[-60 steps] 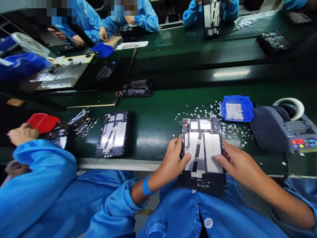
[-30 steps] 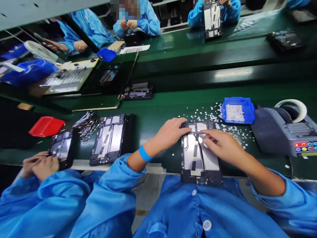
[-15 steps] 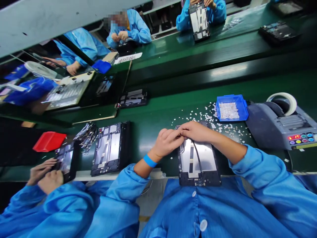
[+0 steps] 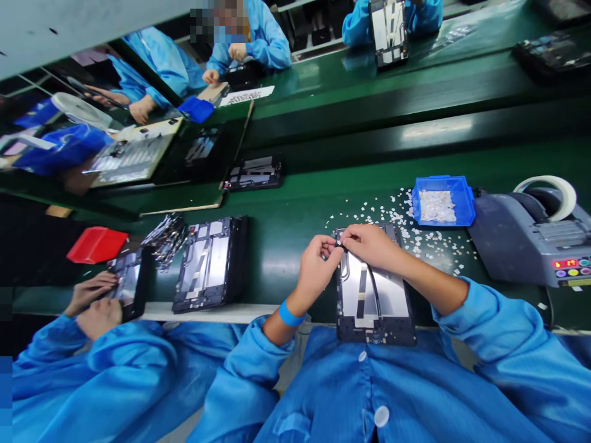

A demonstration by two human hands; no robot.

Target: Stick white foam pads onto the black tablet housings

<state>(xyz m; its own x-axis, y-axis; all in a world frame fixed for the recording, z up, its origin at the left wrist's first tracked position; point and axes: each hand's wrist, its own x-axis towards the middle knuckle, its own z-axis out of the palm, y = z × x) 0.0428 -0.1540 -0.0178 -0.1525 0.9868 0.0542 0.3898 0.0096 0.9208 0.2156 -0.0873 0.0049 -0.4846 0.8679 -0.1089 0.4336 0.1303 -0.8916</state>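
Observation:
An open tablet chassis with silver inner plates lies on the green belt right before me. Both my hands meet over its top left corner. My left hand is pinched, fingertips together at the chassis edge. My right hand is also pinched, its fingertips touching those of the left over a tiny dark part I cannot make out. A black cable runs down the chassis middle.
Small white bits are scattered beyond the chassis, beside a blue tray of them. A grey tape dispenser stands at right. A stack of chassis lies at left, near a co-worker's hands and a red tray.
My hands left the chassis sides, moved up to its top left corner and closed into pinches there. The co-worker at left drew both hands onto a chassis.

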